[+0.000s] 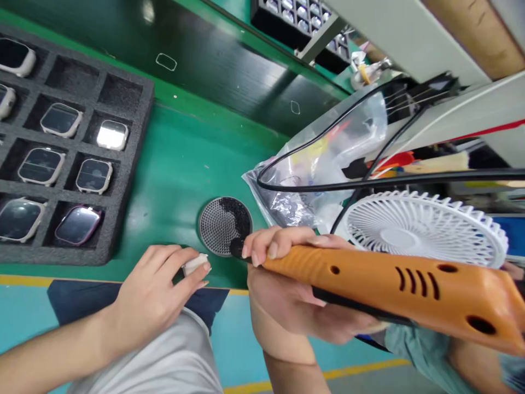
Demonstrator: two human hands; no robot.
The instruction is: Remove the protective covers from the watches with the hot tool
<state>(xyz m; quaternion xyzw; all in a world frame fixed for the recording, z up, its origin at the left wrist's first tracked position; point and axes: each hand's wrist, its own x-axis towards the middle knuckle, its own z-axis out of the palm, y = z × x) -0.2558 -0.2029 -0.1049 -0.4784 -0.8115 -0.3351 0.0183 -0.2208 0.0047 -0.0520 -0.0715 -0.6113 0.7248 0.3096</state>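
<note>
My right hand (pixel 287 295) is wrapped round an orange handheld power tool (pixel 381 287) with vent slots. Its narrow black front end points left, at the edge of a round grey perforated disc (pixel 217 232). Black specks or bristles cover part of that disc. Left of the disc, my left hand (pixel 158 287) pinches a small pale smartwatch case (pixel 194 264) near the front edge of the table, seen mostly from its side. My fingers hide part of the case.
A grey foam tray (pixel 137 142) holds several watches at the left. Right of the disc lie a clear plastic bag (pixel 328 148), a black cable (pixel 303 187) and a white fan (pixel 422 230). Another person's sleeve (pixel 422 347) shows at lower right. A black compartment tray (pixel 283 27) sits at the back.
</note>
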